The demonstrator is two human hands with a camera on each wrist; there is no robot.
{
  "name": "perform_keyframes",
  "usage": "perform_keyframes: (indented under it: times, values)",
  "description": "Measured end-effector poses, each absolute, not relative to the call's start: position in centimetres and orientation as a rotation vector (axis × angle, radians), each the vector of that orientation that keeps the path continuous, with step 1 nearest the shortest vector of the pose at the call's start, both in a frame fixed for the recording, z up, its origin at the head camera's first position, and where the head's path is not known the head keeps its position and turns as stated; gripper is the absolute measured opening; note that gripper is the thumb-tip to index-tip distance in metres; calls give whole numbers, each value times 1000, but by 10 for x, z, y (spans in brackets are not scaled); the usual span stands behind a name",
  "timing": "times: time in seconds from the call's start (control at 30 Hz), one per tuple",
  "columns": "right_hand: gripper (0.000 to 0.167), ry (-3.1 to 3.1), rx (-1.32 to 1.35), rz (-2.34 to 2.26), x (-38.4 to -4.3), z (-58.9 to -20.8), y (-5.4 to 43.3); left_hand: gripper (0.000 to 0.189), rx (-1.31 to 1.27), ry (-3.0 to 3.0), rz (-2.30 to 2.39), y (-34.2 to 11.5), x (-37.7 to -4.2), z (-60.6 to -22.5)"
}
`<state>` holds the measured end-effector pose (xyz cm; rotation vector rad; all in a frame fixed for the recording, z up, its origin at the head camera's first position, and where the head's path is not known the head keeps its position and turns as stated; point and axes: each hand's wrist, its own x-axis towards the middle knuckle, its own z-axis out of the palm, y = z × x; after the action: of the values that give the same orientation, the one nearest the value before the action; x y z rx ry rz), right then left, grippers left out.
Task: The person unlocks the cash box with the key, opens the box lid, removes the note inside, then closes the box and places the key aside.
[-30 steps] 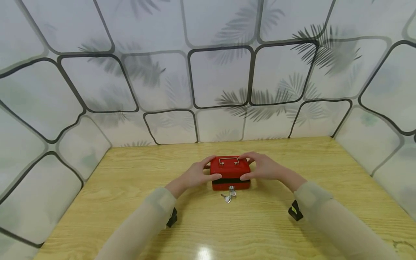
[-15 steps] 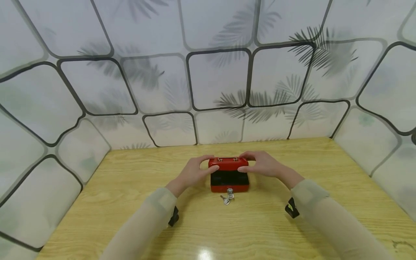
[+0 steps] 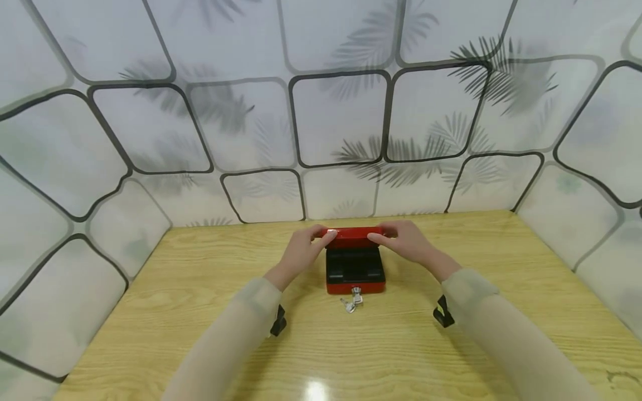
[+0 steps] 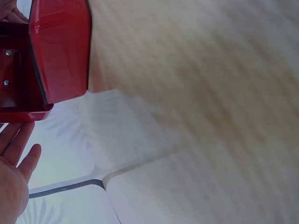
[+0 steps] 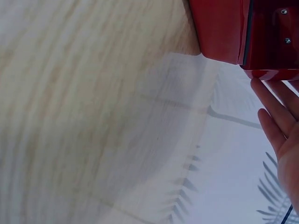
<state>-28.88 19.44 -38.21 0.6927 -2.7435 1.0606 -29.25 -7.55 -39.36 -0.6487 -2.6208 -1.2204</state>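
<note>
A red metal cash box [image 3: 346,288] stands on the table with its lid [image 3: 350,240] swung up and back, baring a black inner tray [image 3: 354,266]. My left hand [image 3: 301,248] holds the lid's left end, thumb on the near side and fingers behind. At the right end, my right hand [image 3: 410,242] holds the lid the same way. Both wrist views show fingers against the raised lid's edge. A small silver padlock [image 3: 357,298] hangs at the front of the box, with keys [image 3: 349,306] lying beside it on the table.
The box sits toward the far part of a light wood-grain table [image 3: 361,351]. Pale walls [image 3: 341,122] with dark line and leaf patterns rise behind and on both sides. A black wrist camera [image 3: 278,321] shows under the left sleeve, another [image 3: 443,313] under the right.
Both hands have raised the box's lid from nearly closed and tipped it away to the back, uncovering the black tray. The base, padlock and keys have stayed about where they were.
</note>
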Motion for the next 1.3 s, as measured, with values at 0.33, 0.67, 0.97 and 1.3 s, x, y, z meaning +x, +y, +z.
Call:
perform_keyframes:
  times: [0.33,0.67,0.97,1.3]
  values:
    - [42,-2717,520,1040,-302,-378,187,34,-597,-2576,-1169,-69,-308,-380]
    - [48,-2734,409,1090,-310,-378,183,38,-481,-2581,-1151,-64,-322,-381]
    - [50,-2742,397,1143,-312,-377,181,42,-393,-2609,-1156,-61,-323,-379]
    - [53,-2767,371,1138,-311,-377,181,47,-370,-2595,-1184,-60,-323,-380]
